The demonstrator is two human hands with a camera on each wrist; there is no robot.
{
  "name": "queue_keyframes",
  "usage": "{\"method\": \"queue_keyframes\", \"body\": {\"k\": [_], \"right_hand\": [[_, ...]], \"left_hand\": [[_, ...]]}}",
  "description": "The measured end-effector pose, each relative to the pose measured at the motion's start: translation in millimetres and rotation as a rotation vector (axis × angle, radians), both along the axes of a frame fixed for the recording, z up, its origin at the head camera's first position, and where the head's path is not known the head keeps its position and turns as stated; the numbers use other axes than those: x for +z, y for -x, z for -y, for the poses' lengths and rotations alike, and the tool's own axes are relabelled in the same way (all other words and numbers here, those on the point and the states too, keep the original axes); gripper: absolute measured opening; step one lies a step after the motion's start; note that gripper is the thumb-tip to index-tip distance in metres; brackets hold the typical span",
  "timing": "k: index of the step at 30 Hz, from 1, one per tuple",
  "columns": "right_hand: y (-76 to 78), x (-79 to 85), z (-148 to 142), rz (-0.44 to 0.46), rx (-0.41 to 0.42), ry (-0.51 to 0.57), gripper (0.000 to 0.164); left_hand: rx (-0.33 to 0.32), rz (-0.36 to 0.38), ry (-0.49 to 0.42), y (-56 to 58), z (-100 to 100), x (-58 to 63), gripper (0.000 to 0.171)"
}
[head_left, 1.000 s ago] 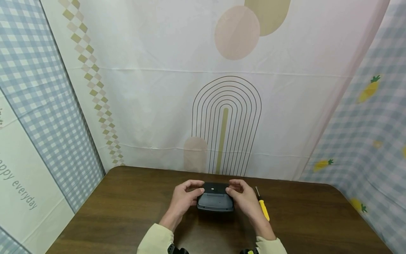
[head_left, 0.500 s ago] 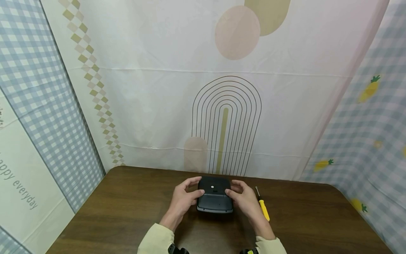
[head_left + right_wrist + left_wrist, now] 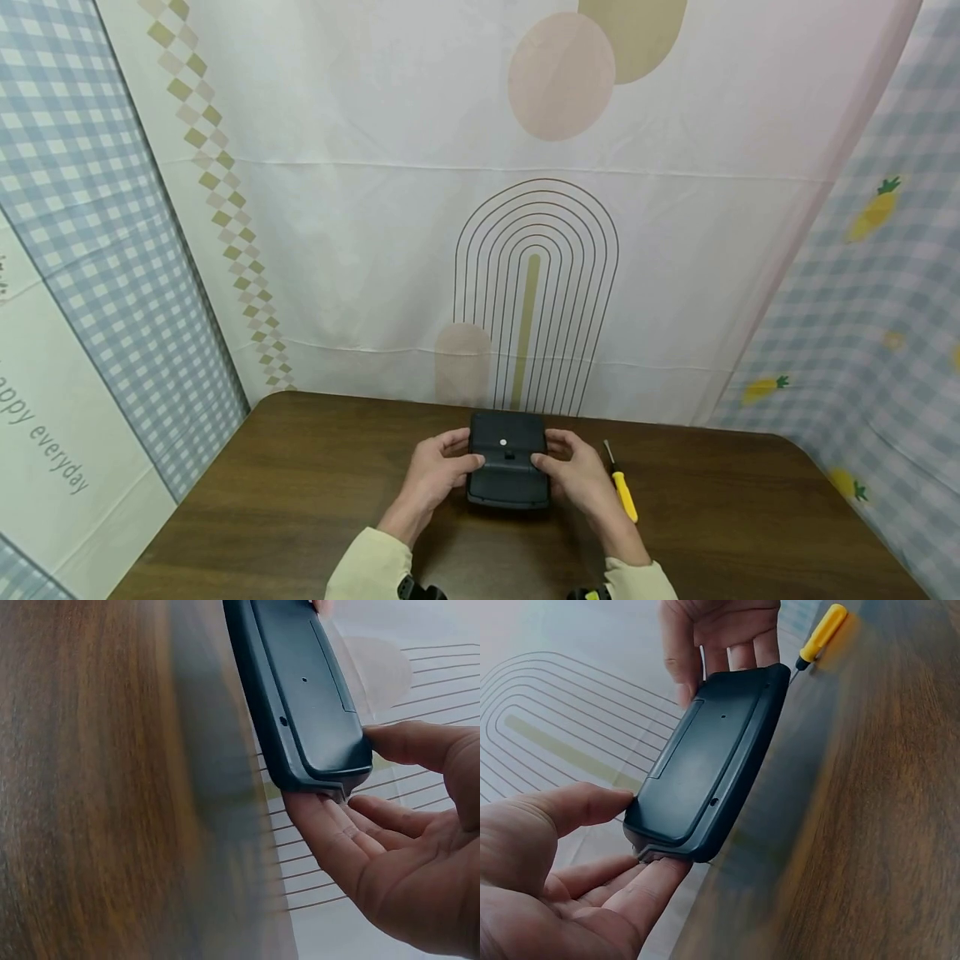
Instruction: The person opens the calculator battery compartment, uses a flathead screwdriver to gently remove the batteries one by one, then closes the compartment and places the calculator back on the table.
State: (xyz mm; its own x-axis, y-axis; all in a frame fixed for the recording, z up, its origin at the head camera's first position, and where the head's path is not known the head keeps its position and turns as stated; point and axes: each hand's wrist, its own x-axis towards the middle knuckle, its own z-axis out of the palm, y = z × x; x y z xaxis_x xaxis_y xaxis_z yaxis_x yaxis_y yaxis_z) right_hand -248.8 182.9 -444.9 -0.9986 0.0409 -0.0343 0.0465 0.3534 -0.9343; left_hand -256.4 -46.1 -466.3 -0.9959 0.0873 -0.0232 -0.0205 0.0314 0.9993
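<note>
Both hands hold a black device (image 3: 508,462) in the middle of the near part of the scene, over the brown tabletop (image 3: 315,492); its far face is turned away, so what it is cannot be told. The left hand (image 3: 437,471) grips it from nine o'clock and the right hand (image 3: 579,471) from three o'clock, each with the fingers pinching an edge: the thumb lies on the near face, and the other fingers go round behind and underneath, where the tips are mostly hidden. On the near face a small pale dot (image 3: 503,442) shows, with a dark notch below it at six o'clock, too small to make out. The left wrist view shows a small round hole (image 3: 714,802) along the rim, while the right hand at twelve o'clock is cut off by the upper edge. In the right wrist view the device runs out of frame at twelve o'clock, leaving only a sliver of the left hand. A yellow-handled screwdriver (image 3: 620,484) lies beyond the right hand at three o'clock from the device, its shaft toward eleven o'clock, the tip hard to make out. The pale sleeves (image 3: 369,567), at eight and about four o'clock, are cut off by the lower edge, as is the dark wrist gear (image 3: 420,591). A printed curtain (image 3: 360,250) rises at twelve o'clock, its top out of view.
</note>
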Motion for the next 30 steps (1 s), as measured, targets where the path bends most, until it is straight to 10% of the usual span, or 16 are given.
{"method": "queue_keyframes", "body": {"k": [30], "right_hand": [[6.3,-9.9,0.1,0.127,0.037,-0.043,0.060]], "left_hand": [[-0.026,0.035,0.083,-0.2,0.2,-7.5,0.061]]}}
